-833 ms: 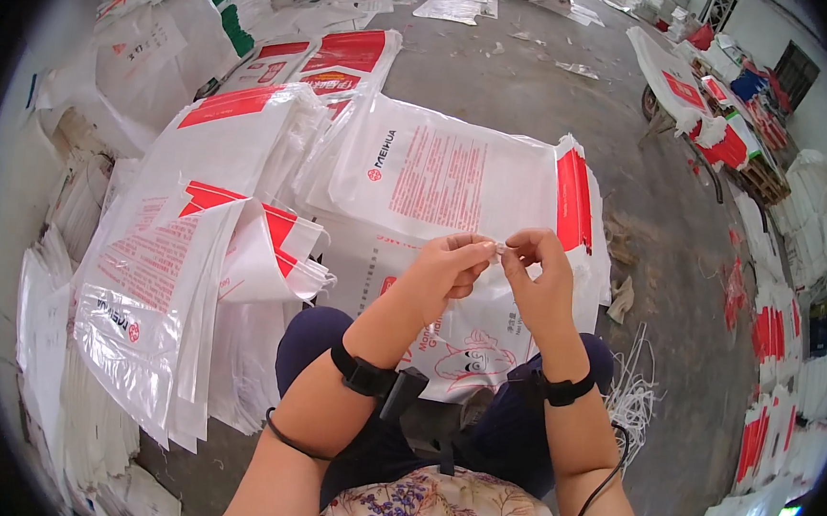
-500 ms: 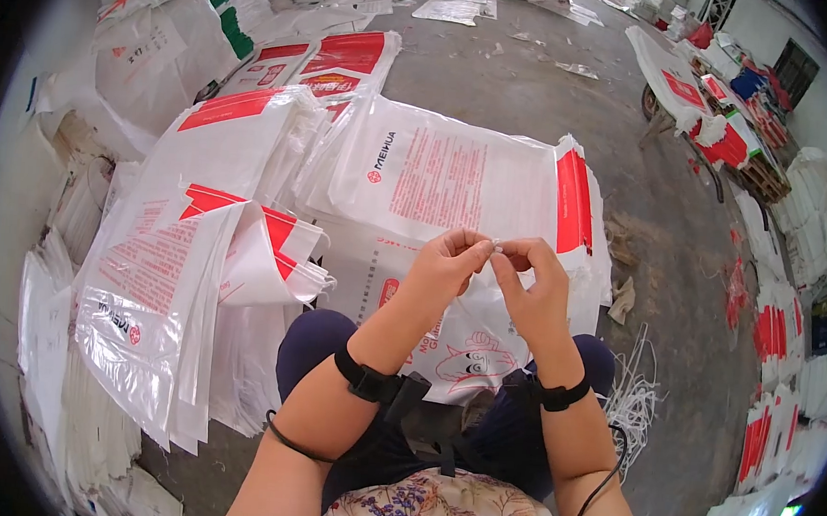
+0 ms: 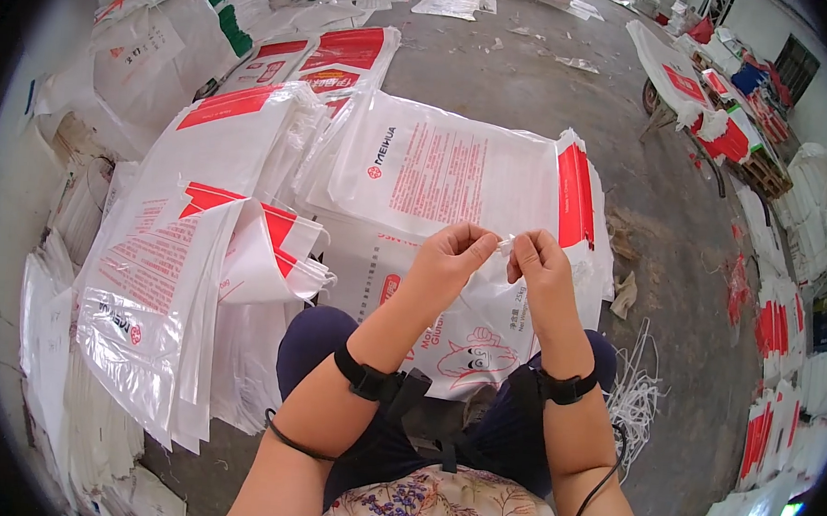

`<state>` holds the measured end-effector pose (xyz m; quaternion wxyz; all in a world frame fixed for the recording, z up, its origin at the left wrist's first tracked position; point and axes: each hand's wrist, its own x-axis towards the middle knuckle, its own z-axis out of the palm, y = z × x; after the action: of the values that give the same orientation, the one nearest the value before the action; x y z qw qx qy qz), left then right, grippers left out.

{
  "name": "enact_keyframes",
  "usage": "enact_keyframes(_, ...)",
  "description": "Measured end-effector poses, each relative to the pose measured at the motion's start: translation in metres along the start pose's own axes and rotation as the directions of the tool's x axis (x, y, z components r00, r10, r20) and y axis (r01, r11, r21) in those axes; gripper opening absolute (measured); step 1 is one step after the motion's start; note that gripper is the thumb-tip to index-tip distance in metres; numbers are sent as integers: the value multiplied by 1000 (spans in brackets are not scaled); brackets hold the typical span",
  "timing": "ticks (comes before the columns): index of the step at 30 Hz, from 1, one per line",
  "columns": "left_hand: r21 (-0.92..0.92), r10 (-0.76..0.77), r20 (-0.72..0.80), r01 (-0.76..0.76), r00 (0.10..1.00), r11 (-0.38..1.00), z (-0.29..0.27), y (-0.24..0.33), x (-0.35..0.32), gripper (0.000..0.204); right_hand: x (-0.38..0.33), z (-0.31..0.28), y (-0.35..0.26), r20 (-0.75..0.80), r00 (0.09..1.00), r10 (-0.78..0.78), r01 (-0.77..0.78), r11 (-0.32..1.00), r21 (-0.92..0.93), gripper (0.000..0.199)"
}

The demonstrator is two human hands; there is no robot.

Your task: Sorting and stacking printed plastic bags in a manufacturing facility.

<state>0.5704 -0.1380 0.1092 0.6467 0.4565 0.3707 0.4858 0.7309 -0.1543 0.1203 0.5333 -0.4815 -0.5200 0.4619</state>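
The person sits low over the concrete floor, knees apart, with both forearms coming up from below. The left hand and the right hand meet just above the lap, fingertips almost touching. Between them they pinch a small white strip, thin and pale; whether it is a cord or a torn edge of plastic is too small to tell. Both hands are closed on it, thumbs pressed to forefingers, the other fingers curled in.

Right under the hands a white bag with red printing and a cartoon figure lies draped across the person's lap, its upper edge rising toward the strip. Beyond it, flat on the floor, lies a stack of large white sacks with red bands, reaching away from the knees. To the person's left a second pile of sacks sags over itself, glossy and folded at the top. Each wrist carries a black band, with a thin black cable running along the arm.

On the floor by the right knee sits a tangle of white strings. More red-and-white bundles line the floor's far right edge.
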Motion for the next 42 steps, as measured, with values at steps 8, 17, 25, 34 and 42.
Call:
enact_keyframes(8, 123, 93, 24, -96, 995, 988, -7, -4, 3, 24, -2, -2, -5, 11, 998, 61, -62, 993, 104, 24)
enact_keyframes(17, 181, 23, -133, 1, 991, 984, -4, 13, -4, 23, -2, -4, -4, 3, 1000, 26, -26, 999, 23, 22)
enact_keyframes(25, 76, 44, -145, -33, 989, 997, -5, 9, 0, 21, -4, -7, -1, -33, 999, -13, 18, 988, 152, 39)
enact_keyframes(34, -18, -13, -122, 10, 992, 1000, -3, 20, -6, 23, -11, 0, -7, 38, 993, -111, 113, 993, -37, 32)
enact_keyframes(42, -37, -8, -100, 4, 995, 999, -4, 15, -3, 25, -7, -1, -5, -78, 987, -142, 123, 969, -213, 14)
